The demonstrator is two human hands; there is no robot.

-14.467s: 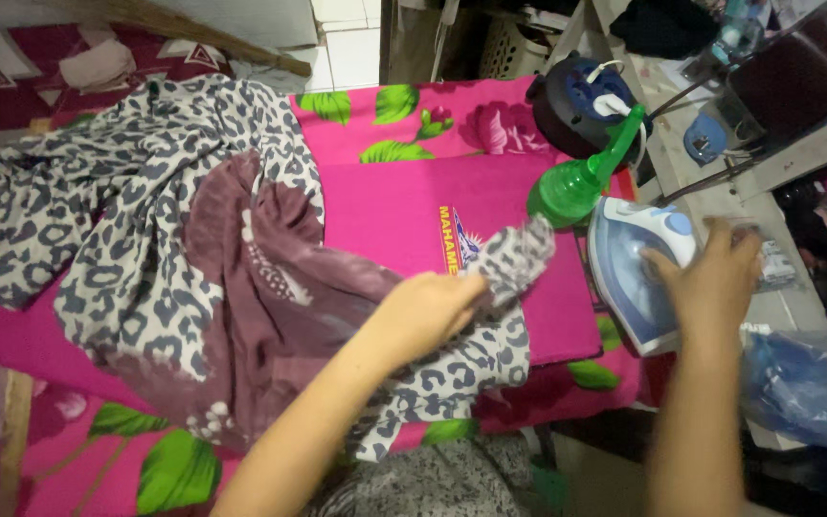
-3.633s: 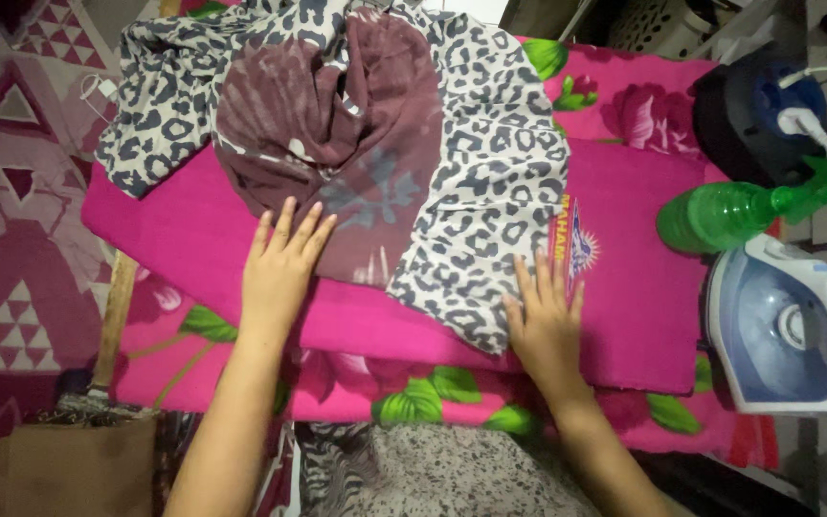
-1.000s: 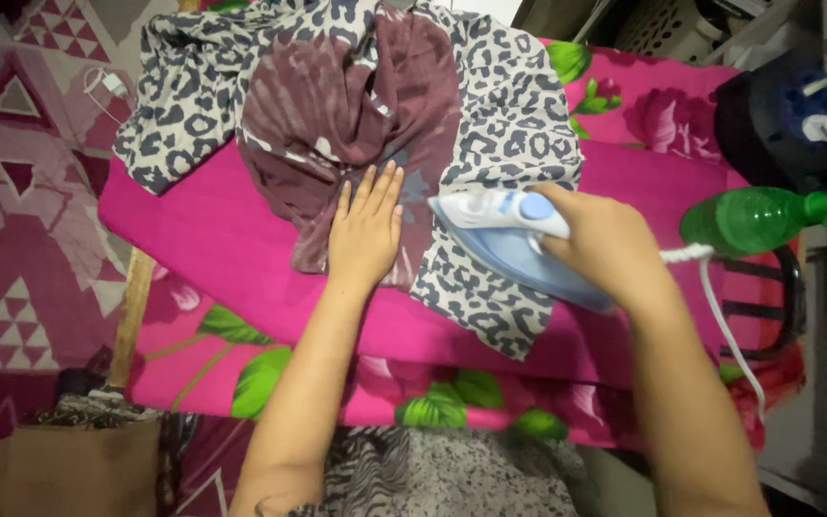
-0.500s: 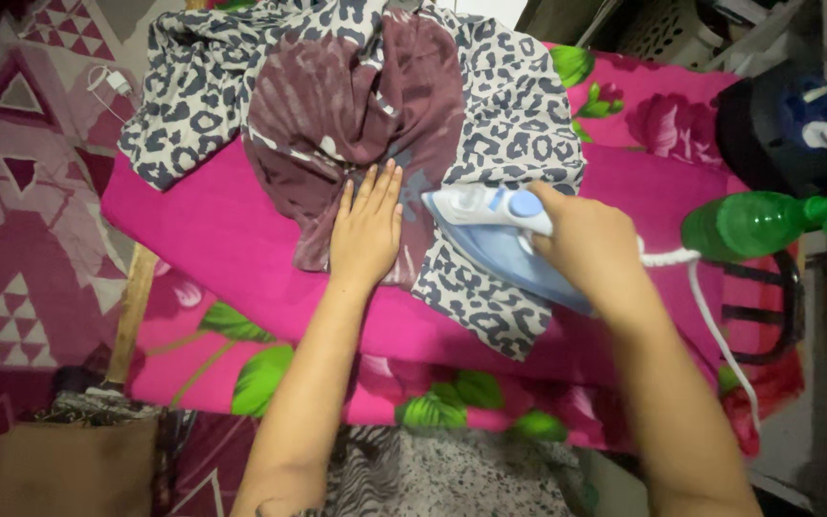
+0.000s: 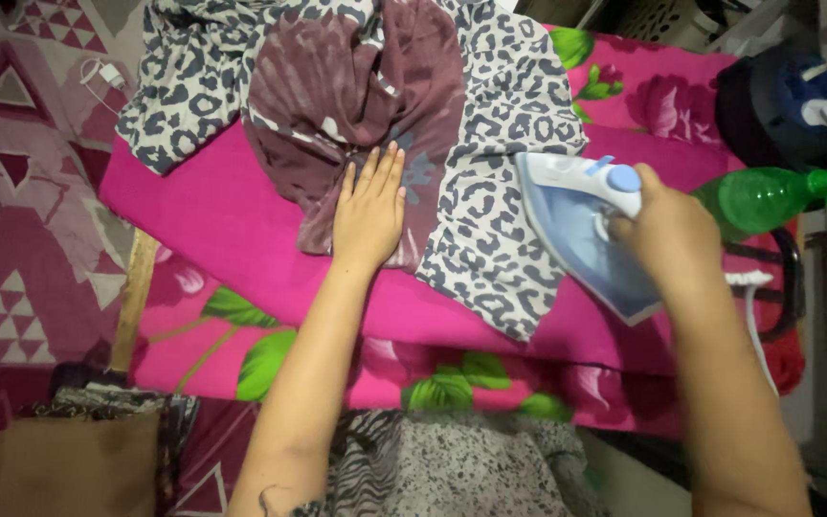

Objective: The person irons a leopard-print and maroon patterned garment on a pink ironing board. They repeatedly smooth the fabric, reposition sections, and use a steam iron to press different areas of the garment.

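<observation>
Left hand [image 5: 368, 213] lies flat, fingers spread, pressing the leopard-print garment [image 5: 490, 206] on the pink surface [image 5: 212, 230]. Just right of it, the right hand [image 5: 667, 230] is wrapped around the blue steam iron [image 5: 576, 225], at the garment's right edge.

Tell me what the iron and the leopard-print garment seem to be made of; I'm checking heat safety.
The iron, held in the right hand, looks like glossy moulded plastic, white and translucent blue, with smooth reflective curves. Its soleplate faces down, unseen. The leopard-print garment, pressed flat by the left hand, looks like thin, matte woven or knit cloth that drapes and wrinkles softly; the fibre cannot be told.
</observation>
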